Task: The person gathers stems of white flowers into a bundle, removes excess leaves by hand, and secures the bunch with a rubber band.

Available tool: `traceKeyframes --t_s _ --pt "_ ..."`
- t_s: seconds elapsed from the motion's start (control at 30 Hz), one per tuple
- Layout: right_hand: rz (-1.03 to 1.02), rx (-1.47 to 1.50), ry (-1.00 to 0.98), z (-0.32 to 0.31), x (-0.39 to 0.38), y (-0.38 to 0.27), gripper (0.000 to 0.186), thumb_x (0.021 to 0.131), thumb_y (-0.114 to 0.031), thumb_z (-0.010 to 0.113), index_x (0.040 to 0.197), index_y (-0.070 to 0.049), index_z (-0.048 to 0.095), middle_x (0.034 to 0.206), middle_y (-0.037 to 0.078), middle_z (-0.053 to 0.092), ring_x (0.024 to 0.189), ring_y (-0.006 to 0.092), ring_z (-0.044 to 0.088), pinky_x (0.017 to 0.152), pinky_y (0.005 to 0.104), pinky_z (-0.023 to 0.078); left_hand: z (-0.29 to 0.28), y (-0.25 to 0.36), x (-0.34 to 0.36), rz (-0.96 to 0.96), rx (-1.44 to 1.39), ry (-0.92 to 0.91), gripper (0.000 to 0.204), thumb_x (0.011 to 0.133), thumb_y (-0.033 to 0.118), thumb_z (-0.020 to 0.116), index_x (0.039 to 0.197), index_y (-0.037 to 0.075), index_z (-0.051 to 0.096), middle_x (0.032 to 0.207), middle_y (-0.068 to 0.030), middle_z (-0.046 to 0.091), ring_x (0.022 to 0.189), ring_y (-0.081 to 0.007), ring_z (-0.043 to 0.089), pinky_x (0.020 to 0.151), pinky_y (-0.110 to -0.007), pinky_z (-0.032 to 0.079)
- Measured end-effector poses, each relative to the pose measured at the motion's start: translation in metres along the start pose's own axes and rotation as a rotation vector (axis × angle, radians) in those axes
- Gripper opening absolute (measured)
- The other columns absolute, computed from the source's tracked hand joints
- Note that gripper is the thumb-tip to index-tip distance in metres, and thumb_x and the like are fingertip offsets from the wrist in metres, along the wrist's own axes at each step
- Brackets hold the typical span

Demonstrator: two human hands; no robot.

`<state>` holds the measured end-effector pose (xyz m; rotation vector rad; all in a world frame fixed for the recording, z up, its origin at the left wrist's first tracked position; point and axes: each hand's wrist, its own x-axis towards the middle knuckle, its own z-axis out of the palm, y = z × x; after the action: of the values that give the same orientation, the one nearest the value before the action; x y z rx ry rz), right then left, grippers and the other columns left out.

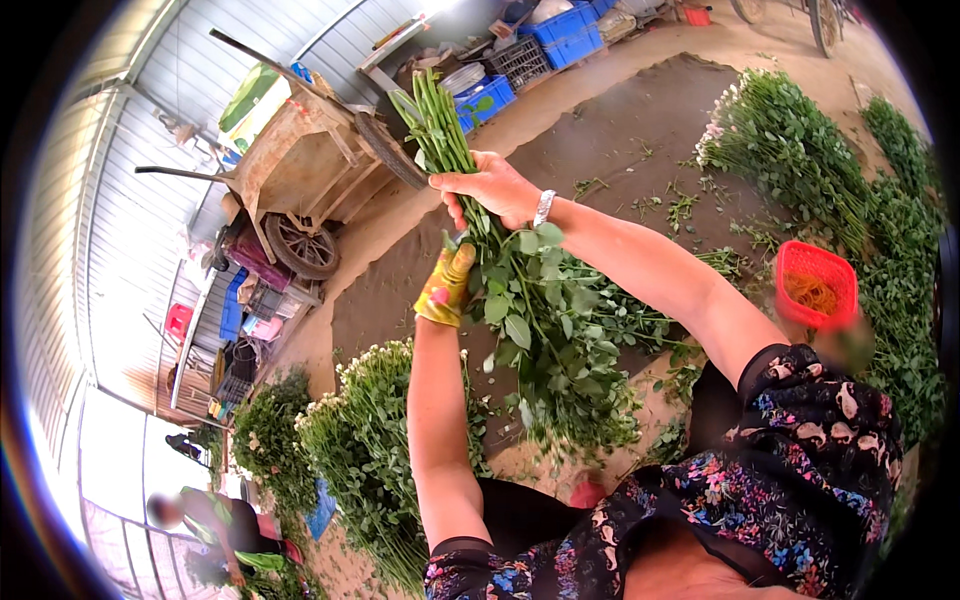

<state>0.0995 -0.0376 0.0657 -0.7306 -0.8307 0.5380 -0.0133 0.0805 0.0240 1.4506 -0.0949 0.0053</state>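
A thick bunch of leafy flower stems (530,300) is held upside down in front of me, cut ends up and small pale blooms hanging near the ground. My right hand (498,188), bare with a silvery watch or bracelet at the wrist, wraps round the upper stems. Just below it my left hand (445,285), in a yellow patterned glove, grips the same bunch from the left; leaves hide some of its fingers. Another pile of pale-flowered stems (370,440) lies left of my knees. On my right, a red plastic basket (838,262) contains orange bands or ties (808,293).
A dark ground sheet (600,140) carries leaf scraps. More flower stems (800,150) are heaped at the right. A rusty wheelbarrow (300,150) stands far left, with blue crates (565,35) behind. Another person (230,520) is at the lower left.
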Motion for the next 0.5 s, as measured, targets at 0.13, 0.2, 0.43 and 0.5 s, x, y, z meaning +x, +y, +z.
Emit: traceKeyframes --t_s 0.13,0.2,0.43,0.5 --pt "-0.021 -0.198 0.197 0.002 0.003 0.008 0.019 0.081 -0.011 0.069 0.077 -0.003 0.053 0.060 0.003 0.055 0.044 0.0123 0.051 0.041 0.0266 0.042 -0.008 -0.020 0.044 0.000 -0.007 0.148 0.059 0.073 0.021 0.068 0.123 0.003 0.044 0.101 -0.0030 0.057 0.086 -0.0125 0.055 0.077 -0.027 0.046" --pt "-0.068 -0.273 0.245 0.006 0.002 0.014 0.021 0.079 -0.013 0.071 0.074 -0.003 0.053 0.057 0.002 0.054 0.042 0.0105 0.049 0.041 0.0251 0.040 -0.004 -0.054 0.073 0.172 -0.708 0.196 0.036 0.088 0.023 0.054 0.118 0.006 0.045 0.103 -0.0021 0.053 0.093 -0.0126 0.051 0.084 -0.026 0.043" --pt "-0.120 -0.550 0.319 -0.006 0.004 0.044 0.028 0.072 -0.023 0.076 0.058 -0.007 0.058 0.051 0.004 0.057 0.049 0.0110 0.052 0.062 0.0302 0.046 0.058 -0.033 0.110 0.774 -2.814 -0.523 0.008 0.089 0.012 0.052 0.083 0.008 0.051 0.073 0.0018 0.049 0.069 -0.0121 0.051 0.093 -0.037 0.044" --pt "-0.049 -0.414 0.290 -0.001 -0.003 0.038 0.026 0.069 -0.019 0.079 0.058 -0.004 0.061 0.053 0.005 0.059 0.049 0.0118 0.053 0.050 0.0301 0.044 0.029 -0.049 0.111 0.549 -3.317 -0.894 0.009 0.084 0.008 0.061 0.079 0.005 0.054 0.066 0.0015 0.052 0.059 -0.0124 0.054 0.089 -0.040 0.047"
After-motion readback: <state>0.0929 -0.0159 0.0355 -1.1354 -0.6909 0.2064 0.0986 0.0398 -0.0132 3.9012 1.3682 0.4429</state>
